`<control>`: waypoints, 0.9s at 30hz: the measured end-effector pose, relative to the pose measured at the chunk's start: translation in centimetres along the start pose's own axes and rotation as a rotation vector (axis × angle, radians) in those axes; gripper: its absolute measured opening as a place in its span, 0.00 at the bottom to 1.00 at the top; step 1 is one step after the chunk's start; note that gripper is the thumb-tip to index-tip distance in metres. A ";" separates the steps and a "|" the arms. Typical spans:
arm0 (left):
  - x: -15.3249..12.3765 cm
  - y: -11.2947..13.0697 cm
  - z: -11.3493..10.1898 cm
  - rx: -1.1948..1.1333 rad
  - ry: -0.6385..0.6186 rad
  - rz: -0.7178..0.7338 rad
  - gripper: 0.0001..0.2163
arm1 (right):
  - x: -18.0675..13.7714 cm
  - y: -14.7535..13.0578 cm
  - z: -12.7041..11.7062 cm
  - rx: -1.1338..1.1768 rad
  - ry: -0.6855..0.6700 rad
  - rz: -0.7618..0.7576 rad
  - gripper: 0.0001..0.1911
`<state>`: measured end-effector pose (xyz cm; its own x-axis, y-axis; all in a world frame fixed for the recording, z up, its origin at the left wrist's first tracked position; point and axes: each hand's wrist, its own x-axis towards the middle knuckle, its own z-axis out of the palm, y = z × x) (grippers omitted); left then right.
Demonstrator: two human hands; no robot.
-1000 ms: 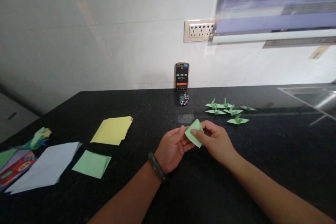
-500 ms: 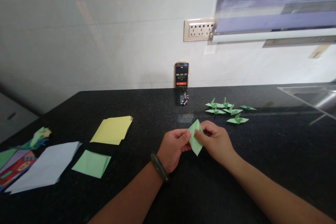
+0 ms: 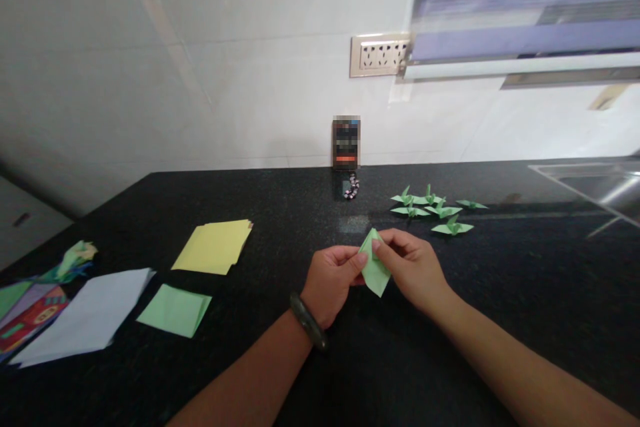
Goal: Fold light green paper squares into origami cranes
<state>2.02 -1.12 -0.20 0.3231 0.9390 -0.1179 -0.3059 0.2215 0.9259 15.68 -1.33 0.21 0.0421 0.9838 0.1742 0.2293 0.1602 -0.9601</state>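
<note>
A folded green origami paper (image 3: 376, 275), narrow and pointed at top and bottom, is held just above the dark counter. My left hand (image 3: 334, 280) pinches its left edge, the thumb lying on the front face. On the other side my right hand (image 3: 411, 265) grips the upper right part, its thumb pressed near the top point. Some of the fingers behind the paper are hidden. Beyond my right hand several green paper cranes (image 3: 453, 227) rest on the counter with wings spread.
On the left lie a folded green sheet (image 3: 175, 310), yellow paper (image 3: 213, 248), white paper (image 3: 93, 320) and a colourful packet (image 3: 33, 320). A phone (image 3: 346, 143) with a beaded strap (image 3: 353, 188) leans on the wall. A sink edge (image 3: 575, 183) is at the right.
The right thumb has slid up and left toward the paper's top point. The paper's lower tip has shifted slightly right. Both hands keep hold of it.
</note>
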 end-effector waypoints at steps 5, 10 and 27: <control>-0.1 0.1 0.1 0.074 0.031 0.017 0.11 | -0.1 -0.3 0.1 0.017 0.008 0.023 0.12; -0.1 0.2 0.0 0.144 0.057 0.027 0.11 | -0.1 -0.4 0.1 0.016 0.014 0.017 0.12; -0.1 0.0 0.2 0.086 0.070 -0.011 0.18 | -0.1 -0.1 0.0 0.070 0.072 0.008 0.12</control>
<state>2.17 -1.28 -0.11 0.2620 0.9533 -0.1501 -0.2235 0.2112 0.9515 15.63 -1.40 0.30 0.1140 0.9772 0.1791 0.1602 0.1598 -0.9741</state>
